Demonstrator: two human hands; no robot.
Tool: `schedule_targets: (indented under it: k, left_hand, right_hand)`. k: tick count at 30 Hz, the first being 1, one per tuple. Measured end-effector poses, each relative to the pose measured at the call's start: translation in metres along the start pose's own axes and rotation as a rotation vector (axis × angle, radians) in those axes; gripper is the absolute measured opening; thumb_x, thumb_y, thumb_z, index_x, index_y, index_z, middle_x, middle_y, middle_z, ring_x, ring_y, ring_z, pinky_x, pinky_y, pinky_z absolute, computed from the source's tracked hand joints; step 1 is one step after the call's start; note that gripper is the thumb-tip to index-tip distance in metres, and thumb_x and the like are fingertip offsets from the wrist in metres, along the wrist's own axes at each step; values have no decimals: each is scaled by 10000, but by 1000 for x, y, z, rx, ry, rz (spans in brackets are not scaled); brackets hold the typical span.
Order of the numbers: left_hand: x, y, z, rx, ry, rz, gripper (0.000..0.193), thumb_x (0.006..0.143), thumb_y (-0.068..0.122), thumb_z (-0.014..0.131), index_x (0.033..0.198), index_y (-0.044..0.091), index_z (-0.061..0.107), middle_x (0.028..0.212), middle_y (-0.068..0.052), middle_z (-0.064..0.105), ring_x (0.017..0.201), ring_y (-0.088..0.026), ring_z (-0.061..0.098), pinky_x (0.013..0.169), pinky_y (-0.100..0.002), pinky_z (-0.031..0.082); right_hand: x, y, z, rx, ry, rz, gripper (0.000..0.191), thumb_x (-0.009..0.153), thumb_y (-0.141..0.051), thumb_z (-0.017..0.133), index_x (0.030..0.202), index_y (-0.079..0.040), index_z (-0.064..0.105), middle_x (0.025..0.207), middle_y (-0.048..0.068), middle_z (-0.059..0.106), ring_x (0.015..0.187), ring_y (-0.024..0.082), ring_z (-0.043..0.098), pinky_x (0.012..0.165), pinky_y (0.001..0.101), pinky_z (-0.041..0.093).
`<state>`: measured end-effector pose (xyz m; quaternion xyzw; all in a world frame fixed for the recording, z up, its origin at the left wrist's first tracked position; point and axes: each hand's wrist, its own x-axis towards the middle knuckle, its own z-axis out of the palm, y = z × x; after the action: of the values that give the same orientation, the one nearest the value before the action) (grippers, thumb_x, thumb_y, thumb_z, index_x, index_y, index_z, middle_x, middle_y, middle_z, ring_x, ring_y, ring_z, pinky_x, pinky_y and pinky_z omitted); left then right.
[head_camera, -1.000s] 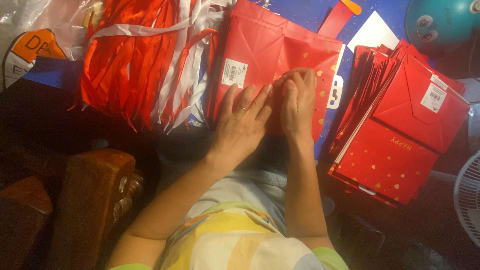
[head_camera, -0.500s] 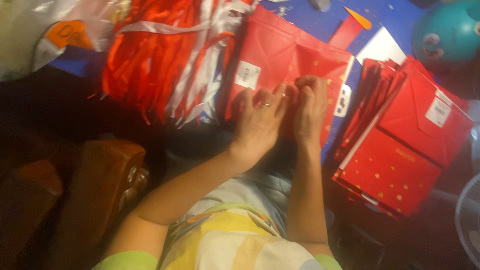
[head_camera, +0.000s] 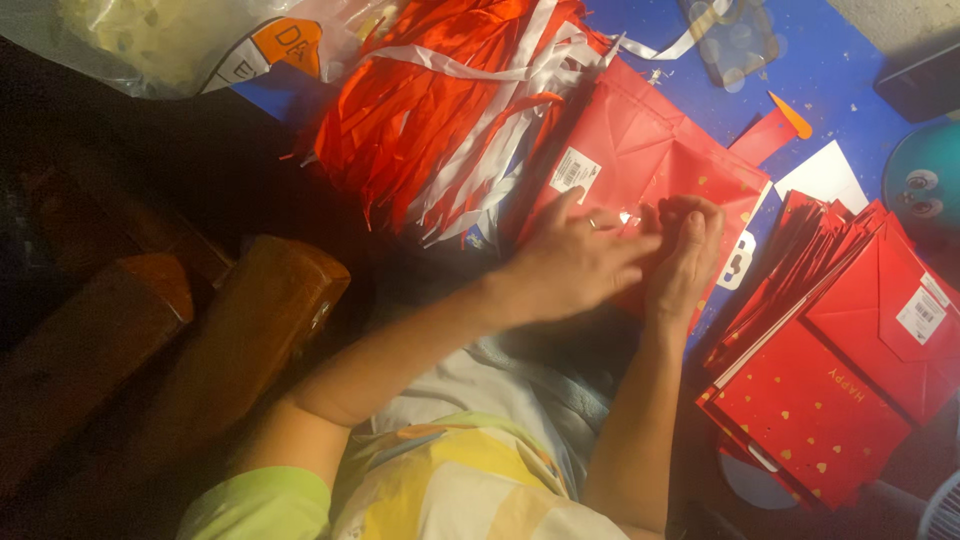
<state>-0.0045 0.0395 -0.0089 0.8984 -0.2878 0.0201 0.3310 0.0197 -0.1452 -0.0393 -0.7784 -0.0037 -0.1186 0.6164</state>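
Blue tabletop (head_camera: 850, 70): flat red gift bag (head_camera: 640, 160), long axis far-left to near-right, under both hands; left hand (head_camera: 575, 265) fingers spread flat, right hand (head_camera: 685, 250) fingers curled, pressing it.

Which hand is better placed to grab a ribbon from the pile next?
Left, probably. The left hand rests on the flat red bag on the side nearest the ribbon pile; the right hand lies farther away.

Two hands: left hand (head_camera: 565, 265), right hand (head_camera: 685, 255). One flat red bag (head_camera: 640, 150) at twelve o'clock, one ribbon bundle (head_camera: 440, 110) at eleven, one bag stack (head_camera: 840, 350) at three.
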Motion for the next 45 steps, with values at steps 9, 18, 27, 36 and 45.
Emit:
schedule_targets:
  k: [9,18,27,36,45]
  left_hand:
    - [-28,-67,-78,50,363,-261,841,700,211,825,1446,37,478,1532,-328,285,1451,-519,202,1153,-648,272]
    - [-20,-113,-87,607,378,-507,708,866,-52,696,1506,174,493,1668,-233,219,1549,-442,134,1171,-790,185]
    - [-27,-153,-114,509,405,-567,778,886,-87,698,1594,144,474,1576,-167,443,1494,-419,356,1223,-554,360]
    - [-52,-92,-123,164,287,-521,921,728,190,906,1508,57,434,1580,-241,310,1471,-478,232,1062,-638,340]
    - [-52,-47,-128,-8,479,-311,528,943,108,821,1417,57,595,1466,-192,542,1363,-385,538,1134,-447,476]
  right_hand:
    - [-4,-11,3,-27,11,37,427,1159,-386,398,1278,-16,577,1164,79,576,1091,163,588,1029,347,547]
    - [-1,-14,1,-67,-5,-12,399,1170,-342,408,1285,-5,587,1230,100,607,1109,177,617,1024,346,541]
    - [-70,-61,45,-132,50,-210,280,1130,-221,503,1063,7,651,921,35,637,882,118,607,853,279,491]
    - [-119,-37,172,921,-362,1167,284,978,-279,650,1211,-125,703,800,-48,551,688,99,501,629,282,429]
    - [-101,-49,192,1088,-371,1151,279,988,-210,603,1230,-78,647,1069,-15,688,926,104,606,801,287,454]
